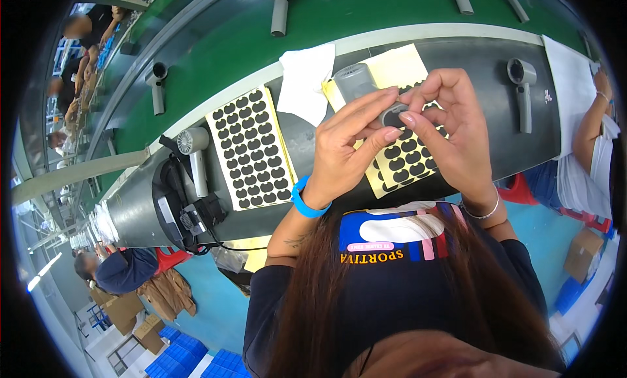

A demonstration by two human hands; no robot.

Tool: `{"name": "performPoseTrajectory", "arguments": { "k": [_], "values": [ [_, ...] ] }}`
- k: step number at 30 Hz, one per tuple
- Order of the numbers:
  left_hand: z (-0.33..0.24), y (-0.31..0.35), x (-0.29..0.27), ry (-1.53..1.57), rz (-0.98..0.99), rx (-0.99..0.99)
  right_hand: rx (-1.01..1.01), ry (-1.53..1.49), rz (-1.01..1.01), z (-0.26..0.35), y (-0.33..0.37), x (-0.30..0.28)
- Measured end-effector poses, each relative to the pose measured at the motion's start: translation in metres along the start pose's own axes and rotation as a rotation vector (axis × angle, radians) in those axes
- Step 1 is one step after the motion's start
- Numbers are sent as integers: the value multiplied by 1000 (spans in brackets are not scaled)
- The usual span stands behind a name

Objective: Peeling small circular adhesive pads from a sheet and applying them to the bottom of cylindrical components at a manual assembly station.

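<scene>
Between my two hands is a small round dark-grey part (394, 115), partly covered by the fingers. My left hand (349, 136), below a blue wristband, grips it between the thumb and the long fingers. On its other side my right hand (454, 123) pinches its edge with thumb and forefinger. Under the hands lies a yellow-backed sheet of black die-cut stickers (400, 157), partly hidden by them. A second sticker sheet (251, 149) lies left of my left hand. Just beyond the fingers a grey cylindrical piece (354, 81) rests on yellow paper.
A grey handheld fan (193, 146) lies at the left beside a black bundle with a cable (189, 208). Another fan-shaped grey body (522, 84) lies at the right. White paper (305, 81) sits behind. Several grey bodies rest on the green belt (366, 9). Co-workers sit on both sides.
</scene>
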State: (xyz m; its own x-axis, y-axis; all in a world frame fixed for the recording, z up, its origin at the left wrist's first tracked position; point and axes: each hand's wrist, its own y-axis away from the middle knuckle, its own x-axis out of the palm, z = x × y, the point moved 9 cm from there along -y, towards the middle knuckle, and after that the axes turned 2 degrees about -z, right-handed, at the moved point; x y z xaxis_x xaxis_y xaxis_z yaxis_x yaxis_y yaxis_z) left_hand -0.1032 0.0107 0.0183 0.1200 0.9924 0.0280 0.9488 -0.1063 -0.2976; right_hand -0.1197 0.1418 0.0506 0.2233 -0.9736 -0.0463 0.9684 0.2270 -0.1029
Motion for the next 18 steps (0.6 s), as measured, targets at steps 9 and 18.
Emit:
{"name": "performPoseTrajectory", "arguments": {
  "k": [9,18],
  "values": [
    [-6,1,0,68,-94,-9,-54,99,9,6,4,1],
    [-15,1,4,-159,-169,39,-299,527,-145,29,12,-6]
  ]
}}
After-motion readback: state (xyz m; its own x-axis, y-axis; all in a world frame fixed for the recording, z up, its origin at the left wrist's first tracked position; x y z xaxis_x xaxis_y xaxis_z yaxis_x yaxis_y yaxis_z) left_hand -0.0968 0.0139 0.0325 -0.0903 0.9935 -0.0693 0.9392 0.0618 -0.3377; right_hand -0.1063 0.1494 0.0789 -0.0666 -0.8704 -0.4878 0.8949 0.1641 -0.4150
